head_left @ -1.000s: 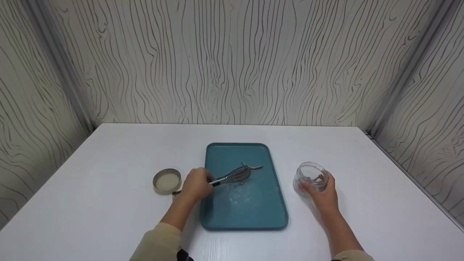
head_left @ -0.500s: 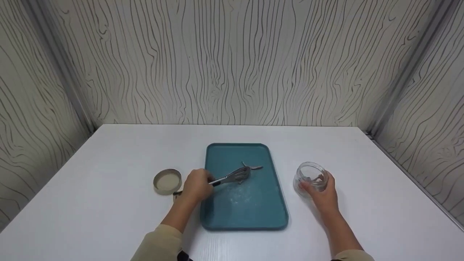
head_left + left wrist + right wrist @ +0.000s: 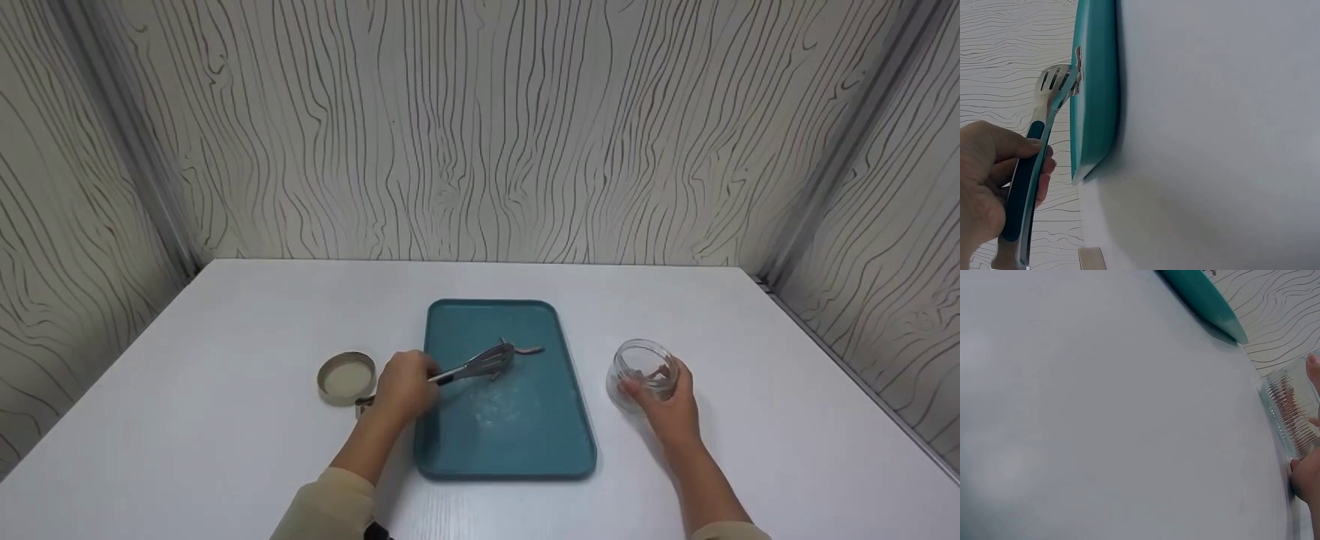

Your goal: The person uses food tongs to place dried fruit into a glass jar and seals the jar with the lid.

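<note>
My left hand [image 3: 405,386] grips a pair of metal tongs [image 3: 484,365] with dark handle inserts and slotted heads. The heads are low over the upper middle of a teal tray [image 3: 517,450], right at some thin brownish strips [image 3: 531,350]. In the left wrist view, the thumb lies along the handle of the tongs [image 3: 1023,191], and strips [image 3: 1077,67] show at the slotted tip. Off the tray's right side, my right hand [image 3: 671,409] holds a lidless glass jar [image 3: 624,367] round its side. Brownish pieces [image 3: 1286,402] lie inside the ribbed jar.
A round beige lid [image 3: 346,379] lies on the white table [image 3: 247,420], left of the tray and close to the tongs' handle end. Pale smudges mark the tray's middle. Walls with a wood-grain pattern [image 3: 480,135] stand behind and at both sides.
The tongs' heads have shifted slightly left over the tray, staying at the strips. My right hand keeps the jar in the same place.
</note>
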